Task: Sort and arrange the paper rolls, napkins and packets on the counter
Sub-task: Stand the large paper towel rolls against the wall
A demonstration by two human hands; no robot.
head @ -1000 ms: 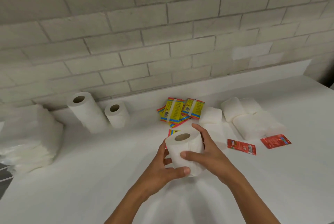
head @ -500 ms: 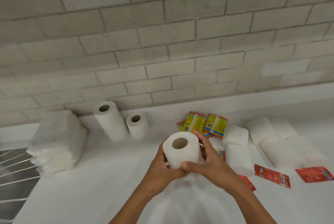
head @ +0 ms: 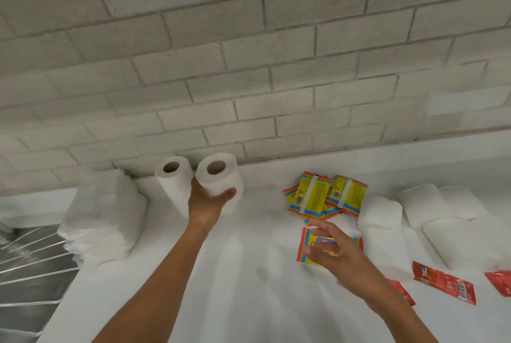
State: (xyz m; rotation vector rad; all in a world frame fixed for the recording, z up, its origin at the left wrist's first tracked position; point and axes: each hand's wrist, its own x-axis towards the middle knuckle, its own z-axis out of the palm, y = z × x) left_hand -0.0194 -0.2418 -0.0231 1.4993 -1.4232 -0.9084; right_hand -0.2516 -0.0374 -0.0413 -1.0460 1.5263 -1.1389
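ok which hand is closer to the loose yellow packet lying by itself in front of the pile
Right. The right hand hovers directly over the loose yellow packet, partly covering it; the left hand is far to its left, gripping a paper roll.

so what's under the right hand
Under the right hand lies a yellow packet with red and blue edges on the white counter. Its middle is covered by the fingers, so any print there is hidden.

White toilet roll stands upright near the wall, core hole up, right beside the taller paper towel roll. Napkin stack sits left; yellow packets and red packets lie right.
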